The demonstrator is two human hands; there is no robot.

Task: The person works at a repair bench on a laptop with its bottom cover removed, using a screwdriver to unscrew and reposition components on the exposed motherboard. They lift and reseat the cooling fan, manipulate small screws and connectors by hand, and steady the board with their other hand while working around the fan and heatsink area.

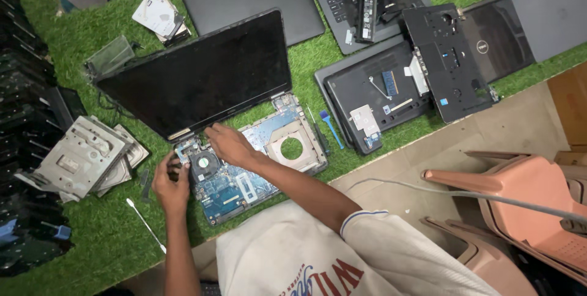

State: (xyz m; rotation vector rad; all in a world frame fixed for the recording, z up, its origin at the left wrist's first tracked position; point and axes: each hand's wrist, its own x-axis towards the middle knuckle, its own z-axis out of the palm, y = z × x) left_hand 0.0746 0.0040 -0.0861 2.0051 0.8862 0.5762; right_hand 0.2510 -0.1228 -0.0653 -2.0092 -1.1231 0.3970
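The opened black laptop with its bare blue circuit board (244, 167) is steadied at its left edge by the curled left hand (171, 187), so the right hand (227, 144), fingers loosely spread, can be pressed near the hinge, just beyond the round black fan (204, 162).

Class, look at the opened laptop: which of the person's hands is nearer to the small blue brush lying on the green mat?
Right. The right hand rests on the board left of the blue brush; the left hand is farther left.

A laptop repair workshop, set up on the ground: opened laptops (391, 82) and loose drive units (82, 158) lie spread over a green artificial-grass mat (110, 235) (more stacked machines at the left edge), with pink plastic chairs (526, 192) beside it
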